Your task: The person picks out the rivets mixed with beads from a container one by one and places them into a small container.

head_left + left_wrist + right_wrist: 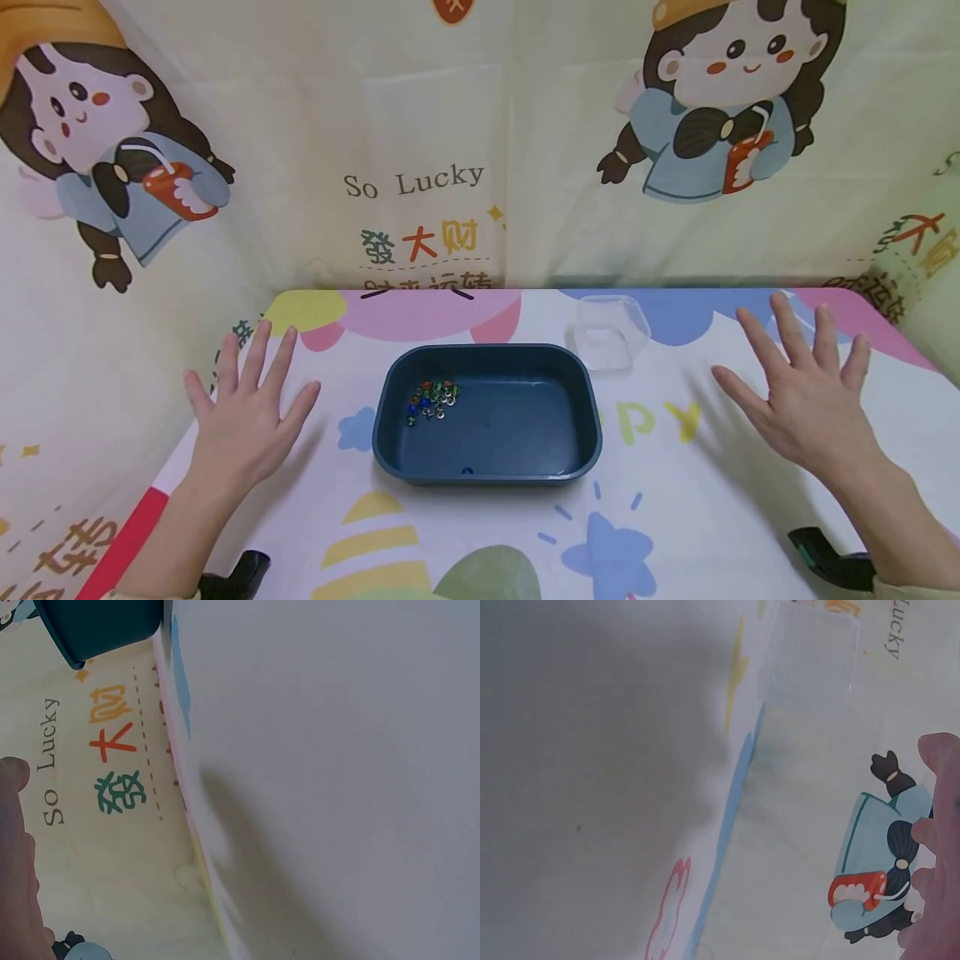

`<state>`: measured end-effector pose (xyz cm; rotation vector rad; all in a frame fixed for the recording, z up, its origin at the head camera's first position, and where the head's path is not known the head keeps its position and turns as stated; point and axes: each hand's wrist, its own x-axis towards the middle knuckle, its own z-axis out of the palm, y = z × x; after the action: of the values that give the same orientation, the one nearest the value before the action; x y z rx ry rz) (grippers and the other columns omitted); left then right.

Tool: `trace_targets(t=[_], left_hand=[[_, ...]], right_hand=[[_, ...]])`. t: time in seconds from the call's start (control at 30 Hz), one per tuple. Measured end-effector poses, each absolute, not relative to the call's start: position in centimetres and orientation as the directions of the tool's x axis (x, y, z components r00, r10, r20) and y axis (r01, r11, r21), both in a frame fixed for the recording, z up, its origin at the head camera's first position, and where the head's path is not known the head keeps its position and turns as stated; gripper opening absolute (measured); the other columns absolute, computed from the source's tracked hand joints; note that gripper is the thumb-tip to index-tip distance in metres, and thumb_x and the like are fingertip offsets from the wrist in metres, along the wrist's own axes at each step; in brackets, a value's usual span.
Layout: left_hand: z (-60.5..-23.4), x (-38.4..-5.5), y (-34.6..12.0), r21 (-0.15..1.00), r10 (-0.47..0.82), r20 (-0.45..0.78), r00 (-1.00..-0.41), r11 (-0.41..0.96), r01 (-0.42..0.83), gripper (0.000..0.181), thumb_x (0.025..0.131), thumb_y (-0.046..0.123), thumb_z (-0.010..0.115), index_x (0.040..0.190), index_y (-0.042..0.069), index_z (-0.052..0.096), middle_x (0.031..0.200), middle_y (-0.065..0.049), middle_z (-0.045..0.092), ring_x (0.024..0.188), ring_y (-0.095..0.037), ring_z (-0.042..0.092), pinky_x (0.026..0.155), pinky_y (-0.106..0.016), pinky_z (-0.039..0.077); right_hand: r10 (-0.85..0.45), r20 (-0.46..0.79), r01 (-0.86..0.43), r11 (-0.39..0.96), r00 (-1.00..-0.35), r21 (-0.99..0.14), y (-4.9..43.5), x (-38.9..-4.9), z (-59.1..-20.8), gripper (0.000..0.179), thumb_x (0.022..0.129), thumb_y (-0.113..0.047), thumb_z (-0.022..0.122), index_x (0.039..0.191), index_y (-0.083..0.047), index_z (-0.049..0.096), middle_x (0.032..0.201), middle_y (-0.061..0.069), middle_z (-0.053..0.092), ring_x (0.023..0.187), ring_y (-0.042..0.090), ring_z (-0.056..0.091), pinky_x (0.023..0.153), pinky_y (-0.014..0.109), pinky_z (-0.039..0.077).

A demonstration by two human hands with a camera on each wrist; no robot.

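Note:
Both hands are held over the table with fingers spread and nothing in them. In the head view the left hand (246, 417) is to the left of a dark blue tub (525, 477), apart from it. My right hand (813, 396) hovers on the other side, beyond a clear plastic container (636, 333). Inside the tub, glass marbles (431, 398) in several colours lie clustered toward the left, and a lone dark blue marble (467, 472) sits by the front wall. The left wrist view catches the tub's corner (105, 634); the right wrist view shows the clear container (810, 656).
A printed cloth with cartoon figures covers the table (480, 533), and a similar curtain (555, 167) hangs behind its far edge. Black wrist straps (832, 560) show at the bottom of the head view.

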<state>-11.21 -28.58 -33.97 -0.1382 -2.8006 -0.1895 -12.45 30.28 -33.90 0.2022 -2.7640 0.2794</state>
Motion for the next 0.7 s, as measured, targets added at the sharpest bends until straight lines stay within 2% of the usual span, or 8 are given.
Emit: trace_targets(t=[0.4,0.7], left_hand=[[-33.9,-12.0,-27.8,0.127,0.094,0.365,-0.926,0.98,0.15,0.076,0.101,0.051,0.043,0.164,0.02,0.013,0.168,-0.015,0.004,0.15,-0.045,-0.006,0.105,-0.077,-0.012],[-33.2,-13.1,-26.1,0.126,0.112,0.397,-0.911,0.977,0.174,0.073,0.102,0.05,0.043,0.163,0.02,0.017,0.168,-0.014,0.008,0.151,-0.041,-0.005,0.108,-0.073,-0.013]], right_hand=[[-0.135,0.407,-0.238,0.948,-0.904,-0.213,29.5,-12.9,-33.5,0.079,0.1,-0.05,0.055,0.161,-0.013,0.023,0.168,0.016,0.004,0.15,0.046,-0.009,0.109,0.07,-0.014],[-0.185,0.517,-0.323,0.927,-0.836,-0.19,27.1,-14.1,-32.7,0.076,0.097,-0.05,0.058,0.158,-0.012,0.033,0.166,0.018,0.016,0.15,0.046,0.0,0.112,0.07,-0.007]])
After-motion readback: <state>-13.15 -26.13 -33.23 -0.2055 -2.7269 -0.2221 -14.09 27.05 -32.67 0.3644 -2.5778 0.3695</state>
